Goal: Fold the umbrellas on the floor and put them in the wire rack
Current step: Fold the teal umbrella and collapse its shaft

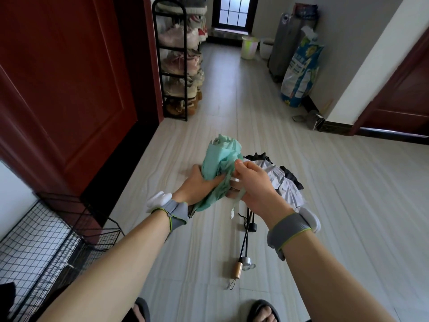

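Floor (348, 205): pale wood-grain tile. At mid-floor, just ahead of your sandals (262, 310), a silver-and-black umbrella (287, 189) lies half collapsed, with its canopy away from you and its wooden handle (239, 267) toward you. The wire rack (46, 240) stands at the near left edge. A shoe rack (176, 66) stands farther along that edge. Far end: a pale bucket (249, 47). Right edge: a printed sack (301, 70), leaning on the wall.

You worked in soft, even daylight. The window (233, 10) at the far end was the brightest source and was partly blown out. The floor (325, 194) carried only faint, soft-edged shadows. Wide-angle distortion bowed the door (58, 89) and the wall (362, 66) toward the edges. Your left hand (197, 184), right hand (257, 189) and the mint umbrella (216, 159) they gripped appeared slightly soft.
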